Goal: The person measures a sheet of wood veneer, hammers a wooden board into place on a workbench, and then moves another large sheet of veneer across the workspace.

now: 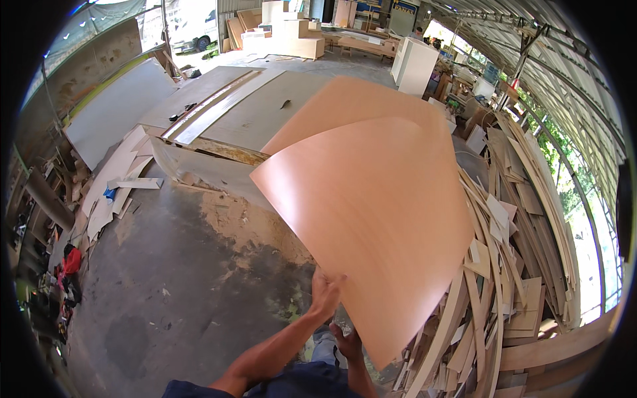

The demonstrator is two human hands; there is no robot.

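Observation:
A large, thin, orange-brown sheet [371, 205] bows upward in front of me, glossy where light strikes its left corner and lower edge. My left hand [326, 292] is closed on its near left edge, with the thumb on the upper face. Below it, my right hand [348, 343] is at the same edge near the bottom corner; its thumb shows, but the fingers are hidden behind the sheet. Beyond the bend, a brown surface of the same colour [352, 99] lies over a grey board [265, 113]; whether it is a second sheet I cannot tell.
To the right lies a heap of wood strips and offcuts [491, 265]. A long strip [219, 109] rests on the low board stack at left. Scrap pieces [126, 182] litter the dark floor [152, 278]. A white cabinet [415, 66] stands at the back.

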